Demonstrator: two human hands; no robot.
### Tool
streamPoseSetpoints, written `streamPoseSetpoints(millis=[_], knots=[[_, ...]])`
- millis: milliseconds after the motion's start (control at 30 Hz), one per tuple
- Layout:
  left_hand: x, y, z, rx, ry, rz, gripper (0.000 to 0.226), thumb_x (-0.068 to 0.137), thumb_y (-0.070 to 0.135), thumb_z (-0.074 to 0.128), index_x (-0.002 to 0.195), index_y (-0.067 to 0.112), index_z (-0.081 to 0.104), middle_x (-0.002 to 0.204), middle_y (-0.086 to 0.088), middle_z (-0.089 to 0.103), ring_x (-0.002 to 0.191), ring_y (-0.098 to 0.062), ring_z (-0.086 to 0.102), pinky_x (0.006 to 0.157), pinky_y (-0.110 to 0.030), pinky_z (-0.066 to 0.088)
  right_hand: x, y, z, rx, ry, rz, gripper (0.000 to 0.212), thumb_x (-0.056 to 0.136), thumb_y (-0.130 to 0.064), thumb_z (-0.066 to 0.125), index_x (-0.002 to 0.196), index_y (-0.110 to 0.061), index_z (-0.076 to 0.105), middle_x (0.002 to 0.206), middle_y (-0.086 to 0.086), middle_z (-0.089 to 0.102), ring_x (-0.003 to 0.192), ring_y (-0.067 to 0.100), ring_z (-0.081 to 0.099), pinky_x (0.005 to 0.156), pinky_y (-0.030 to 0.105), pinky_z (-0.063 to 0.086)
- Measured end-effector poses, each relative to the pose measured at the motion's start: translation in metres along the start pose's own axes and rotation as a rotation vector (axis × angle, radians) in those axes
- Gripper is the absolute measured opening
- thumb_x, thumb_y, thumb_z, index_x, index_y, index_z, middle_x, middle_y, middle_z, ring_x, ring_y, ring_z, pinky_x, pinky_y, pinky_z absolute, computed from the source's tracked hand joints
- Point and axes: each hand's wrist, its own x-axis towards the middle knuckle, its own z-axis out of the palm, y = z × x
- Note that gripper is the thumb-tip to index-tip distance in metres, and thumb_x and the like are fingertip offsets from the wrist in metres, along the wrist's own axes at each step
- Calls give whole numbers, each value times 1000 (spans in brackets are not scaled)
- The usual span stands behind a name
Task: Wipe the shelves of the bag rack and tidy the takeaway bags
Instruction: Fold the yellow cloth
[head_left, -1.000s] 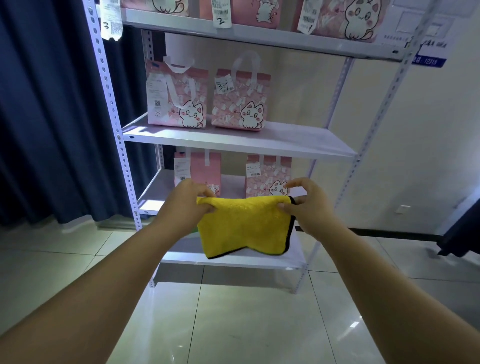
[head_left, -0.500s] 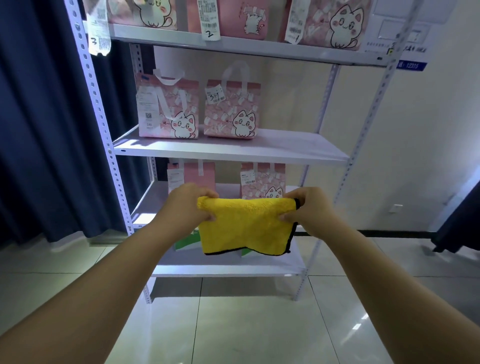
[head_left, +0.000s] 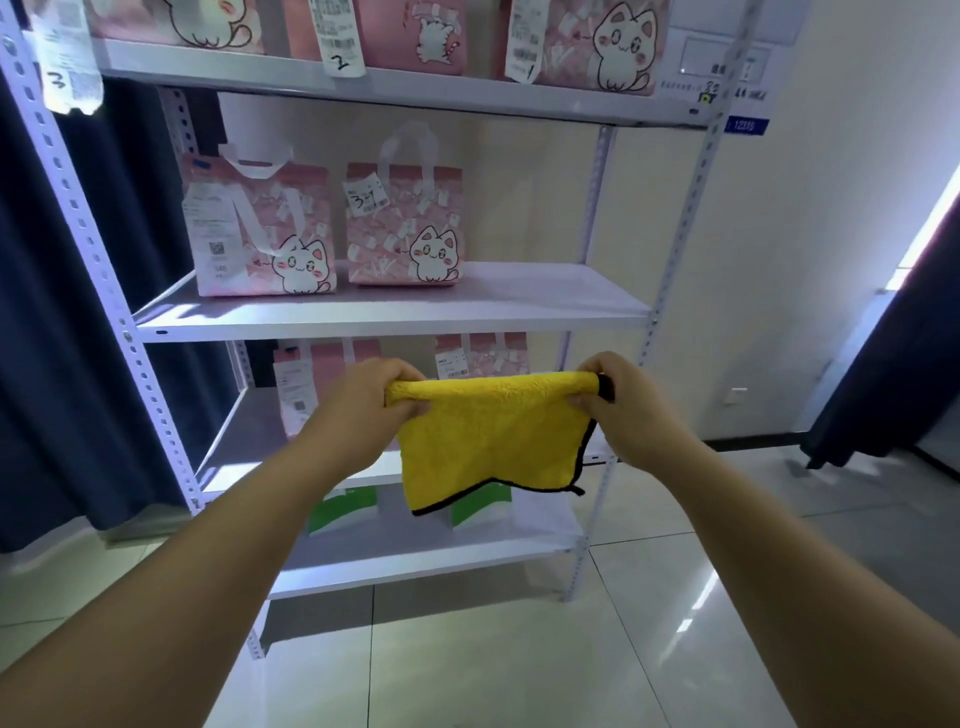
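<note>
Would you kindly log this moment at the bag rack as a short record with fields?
cloth: yellow cloth, black edging, hanging free in front of the rack
left hand: left hand grips its top left corner
right hand: right hand grips its top right corner
middle shelf: middle shelf holds two pink cat bags, right part bare
wiping: not yet begun

A single head-worn view is given, aimed forward and slightly down from standing height at a white rack (head_left: 613, 306), which is seen close and fills the frame. Both forearms are seen entering from the near edge, with tiled floor (head_left: 519, 665) below.
</note>
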Motion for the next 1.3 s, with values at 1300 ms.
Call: streamPoseSetpoints(millis=[1300], knots=[[332, 69, 182, -410, -127, 19, 22, 85, 15, 64, 92, 35, 68, 83, 17, 72, 76, 6, 64, 66, -9, 48, 294, 161, -47, 463, 18, 60, 32, 88, 2, 52, 118, -8, 58, 116, 9, 63, 109, 24, 58, 95, 45, 48]])
